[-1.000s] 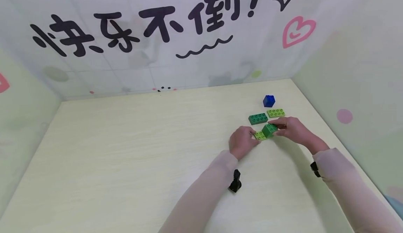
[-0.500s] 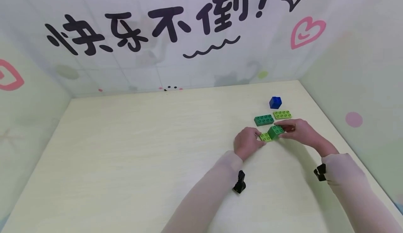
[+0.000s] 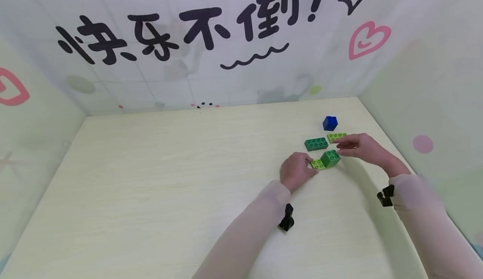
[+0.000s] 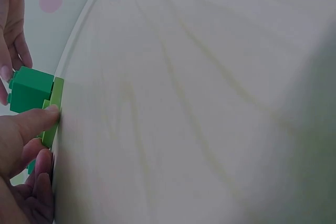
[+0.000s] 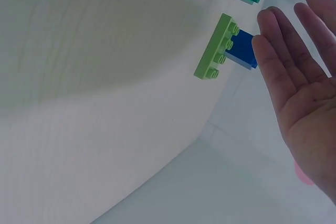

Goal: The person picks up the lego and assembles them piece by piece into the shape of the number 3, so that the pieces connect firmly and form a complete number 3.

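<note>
Behind, wall lettering "快乐不倒!", left hand pinching light-green plate

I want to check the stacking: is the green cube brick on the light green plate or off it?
On it: the green cube brick sits atop the light green plate.

A thick brick sat on the right end of a flat plate on the counter, right of centre. Behind them lay two more plates side by side. A small cube stood farthest back, near the right wall.
</note>
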{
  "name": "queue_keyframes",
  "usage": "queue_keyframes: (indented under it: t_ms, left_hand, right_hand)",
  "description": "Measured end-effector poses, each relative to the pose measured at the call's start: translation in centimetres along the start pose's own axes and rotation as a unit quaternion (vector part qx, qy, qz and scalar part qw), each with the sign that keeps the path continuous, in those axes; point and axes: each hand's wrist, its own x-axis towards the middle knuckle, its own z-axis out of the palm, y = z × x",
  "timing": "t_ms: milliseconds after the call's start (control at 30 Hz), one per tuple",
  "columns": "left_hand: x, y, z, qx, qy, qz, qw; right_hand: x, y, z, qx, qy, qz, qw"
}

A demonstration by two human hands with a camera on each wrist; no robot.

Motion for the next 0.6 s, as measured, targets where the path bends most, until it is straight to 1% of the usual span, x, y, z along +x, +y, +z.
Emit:
queue_keyframes:
  t_ms: [267,600]
  left_hand:
    - [0.0,-0.1,-0.2,-0.002,-0.005,0.002,1.0]
    - [0.1,-0.3,0.0,0.007,-0.008,0.012,0.9999]
  right_hand:
    - [2.0,0.1,-0.4,-0.009,-0.007,0.011,1.0]
    - [3.7,0.3,-0.6,-0.019,-0.021,0.004,1.0]
